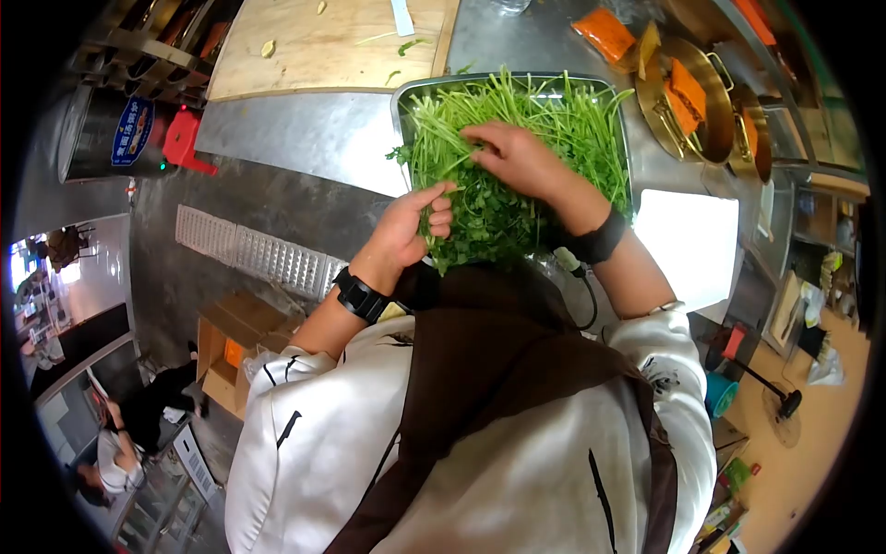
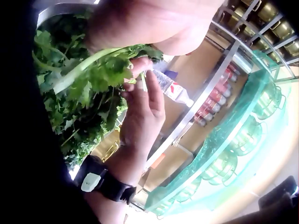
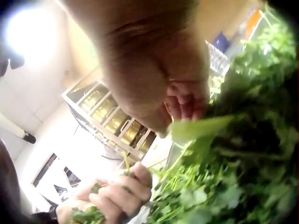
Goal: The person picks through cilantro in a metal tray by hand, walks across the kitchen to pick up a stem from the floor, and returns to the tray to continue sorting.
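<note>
A heap of cilantro-like green herbs (image 1: 498, 222) fills a rectangular metal tray (image 1: 402, 109), pale stems at the far side and leaves toward the body. My left hand (image 1: 406, 224) is at the tray's left edge with its fingers curled. In the right wrist view, a thin stem and a leafy bit (image 3: 88, 215) stick out of that left hand (image 3: 124, 193). Over the middle of the heap, my right hand (image 1: 526, 164) pinches a herb stem between thumb and fingers. The left wrist view shows a pale stem (image 2: 144, 83) at the right fingertips.
A wooden board (image 1: 341, 46) with scraps lies beyond the tray to the left. Brass-coloured pots (image 1: 706, 88) and an orange packet (image 1: 604, 35) stand at the right, above a white sheet (image 1: 688, 245). Another person (image 1: 120, 452) is at the lower left.
</note>
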A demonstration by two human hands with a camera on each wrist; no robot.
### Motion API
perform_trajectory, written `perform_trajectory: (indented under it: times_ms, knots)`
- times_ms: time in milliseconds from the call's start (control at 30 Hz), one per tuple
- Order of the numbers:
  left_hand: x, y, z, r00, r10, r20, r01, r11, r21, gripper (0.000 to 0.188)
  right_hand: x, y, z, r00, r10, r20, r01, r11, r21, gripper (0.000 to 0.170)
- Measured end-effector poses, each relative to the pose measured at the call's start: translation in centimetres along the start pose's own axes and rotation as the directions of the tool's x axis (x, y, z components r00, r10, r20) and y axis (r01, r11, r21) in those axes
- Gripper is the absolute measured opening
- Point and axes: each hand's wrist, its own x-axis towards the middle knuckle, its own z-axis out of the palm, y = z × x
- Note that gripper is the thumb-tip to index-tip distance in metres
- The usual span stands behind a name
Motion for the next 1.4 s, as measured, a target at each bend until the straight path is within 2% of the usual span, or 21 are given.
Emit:
perform_trajectory:
  times_ms: [67, 133, 200, 233, 300, 333, 400, 533, 600, 633, 667, 767, 800, 867, 933, 1000, 1067, 1133, 1167, 1233, 1400]
  knots:
    - [-0.2, 0.4, -0.4, 1.0, 0.012, 0.017, -0.012, 1.0, -0.001, 0.018, 0.3, 2.0, 2.0, 0.972, -0.223, 0.07, 0.233, 0.949, -0.214, 0.025]
    - [-0.4, 0.8, -0.7, 0.999, 0.027, 0.04, -0.027, 1.0, -0.001, 0.018, 0.6, 2.6, 2.6, 0.974, -0.195, 0.114, 0.218, 0.943, -0.25, 0.02]
    - [-1.0, 1.2, -0.8, 0.994, 0.11, 0.015, -0.11, 0.994, 0.009, 0.019, 0.6, 2.9, 2.8, 0.984, -0.074, 0.164, 0.127, 0.931, -0.343, 0.015]
    - [-1.4, 1.5, -0.9, 0.99, 0.143, 0.004, -0.143, 0.99, -0.002, 0.017, 0.6, 3.0, 2.8, 0.983, -0.077, 0.167, 0.131, 0.931, -0.34, 0.015]
    - [-2.3, 2.1, -1.1, 0.98, 0.199, -0.014, -0.199, 0.98, 0.001, 0.016, 0.4, 3.0, 2.8, 0.994, -0.09, -0.056, 0.08, 0.985, -0.154, 0.01]
    - [-2.6, 2.4, -1.2, 0.967, 0.253, -0.027, -0.253, 0.968, 0.006, 0.015, 0.4, 2.9, 2.6, 0.994, -0.093, -0.055, 0.083, 0.984, -0.154, 0.01]
    - [-3.4, 2.9, -1.6, 0.958, 0.288, -0.017, -0.288, 0.958, -0.006, 0.016, 0.2, 2.5, 1.9, 0.974, -0.075, -0.212, 0.07, 0.997, -0.034, 0.01]
    - [-4.3, 4.0, -2.3, 0.931, 0.362, 0.032, -0.359, 0.93, -0.074, 0.015, -0.2, 2.1, 1.0, 0.978, -0.016, -0.21, 0.0, 0.997, -0.078, 0.01]
    - [-4.7, 4.3, -1.9, 0.911, 0.412, 0.016, -0.409, 0.908, -0.087, 0.011, -1.0, 1.8, 1.4, 0.99, -0.14, -0.001, 0.131, 0.925, -0.356, 0.011]
    - [-4.7, 4.5, -1.9, 0.904, 0.426, 0.038, -0.422, 0.902, -0.092, 0.018, -1.6, 1.3, 1.4, 0.985, -0.165, 0.047, 0.17, 0.91, -0.379, 0.013]
    - [-4.8, 4.5, -1.6, 0.904, 0.425, 0.043, -0.42, 0.903, -0.091, 0.018, -1.8, 0.6, 1.2, 0.986, -0.163, 0.044, 0.168, 0.908, -0.383, 0.013]
    - [-5.2, 4.7, -0.7, 0.905, 0.424, 0.032, -0.424, 0.906, -0.018, 0.036, -1.8, 0.6, 0.7, 0.984, -0.089, -0.152, 0.066, 0.987, -0.149, 0.014]
    - [-5.2, 4.6, -0.7, 0.904, 0.426, 0.029, -0.425, 0.905, -0.021, 0.036, -1.4, 1.3, 0.0, 0.985, -0.09, -0.147, 0.068, 0.986, -0.149, 0.014]
    - [-5.3, 4.3, -0.5, 0.93, 0.364, 0.056, -0.367, 0.929, 0.059, 0.033, -0.4, 2.7, -1.5, 0.961, -0.004, -0.278, -0.067, 0.967, -0.246, 0.013]
    - [-5.1, 3.8, -0.4, 0.937, 0.341, 0.074, -0.345, 0.936, 0.062, 0.025, 0.8, 3.8, -2.2, 0.974, -0.013, -0.227, -0.042, 0.971, -0.237, 0.012]
    - [-4.8, 3.2, -0.2, 0.95, 0.304, 0.064, -0.31, 0.943, 0.122, 0.017, 1.9, 4.2, -2.1, 1.0, 0.022, 0.01, -0.016, 0.915, -0.403, 0.013]
    - [-4.7, 2.8, -0.2, 0.96, 0.275, 0.051, -0.279, 0.953, 0.115, 0.015, 2.7, 5.1, -1.3, 0.999, 0.052, 0.012, -0.041, 0.894, -0.446, 0.014]
    - [-4.6, 2.4, 0.0, 0.968, 0.24, 0.071, -0.248, 0.958, 0.141, 0.018, 3.4, 5.6, -0.8, 0.999, -0.004, 0.046, 0.03, 0.815, -0.579, 0.012]
    - [-4.8, 2.3, 0.2, 0.97, 0.227, 0.085, -0.237, 0.963, 0.127, 0.019, 3.4, 5.8, -0.7, 0.999, -0.006, 0.049, 0.033, 0.816, -0.577, 0.012]
    - [-4.9, 2.2, 0.3, 0.971, 0.223, 0.084, -0.232, 0.965, 0.118, 0.019, 3.5, 5.6, -0.6, 0.986, -0.152, 0.074, 0.166, 0.797, -0.581, 0.009]
    - [-4.7, 2.5, -0.5, 0.971, 0.226, 0.073, -0.231, 0.97, 0.079, 0.021, 3.3, 6.4, 0.4, 0.978, -0.192, 0.085, 0.204, 0.781, -0.59, 0.008]
